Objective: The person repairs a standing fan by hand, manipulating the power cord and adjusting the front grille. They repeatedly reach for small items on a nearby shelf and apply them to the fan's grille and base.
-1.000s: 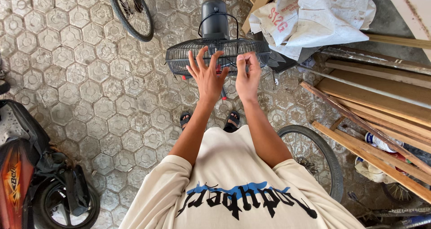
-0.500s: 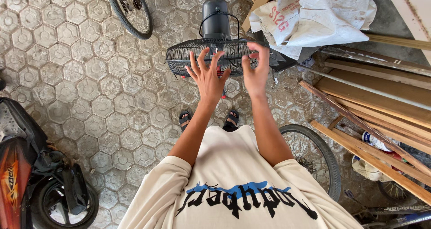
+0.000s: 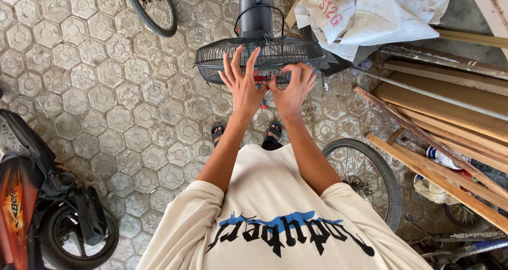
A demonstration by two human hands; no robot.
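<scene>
While we stand on the paved floor [image 3: 106,101] of hexagonal stones, both our hands are up against the black wire cage of a fan [image 3: 259,58] directly in front of us. Our left hand [image 3: 244,85] lies flat on the front of the cage with its fingers spread wide and straight, gripping nothing. Our right hand [image 3: 292,87] is just beside it, fingers curled in against the wires near the middle of the cage, close to a small red part behind the grille; we cannot tell whether it actually pinches anything. The fan's dark motor housing [image 3: 255,13] rises behind the cage, farther from us.

Below the hands we see our sandalled feet [image 3: 246,133] on the stones. To the right, long wooden planks [image 3: 434,116] lie slanted, with a bicycle wheel [image 3: 365,177] near our right elbow. A white sack [image 3: 370,13] sits beyond the fan on the right, and another wheel [image 3: 151,8] stands at the top left. A red and black motorbike [image 3: 32,196] is well apart on the left edge.
</scene>
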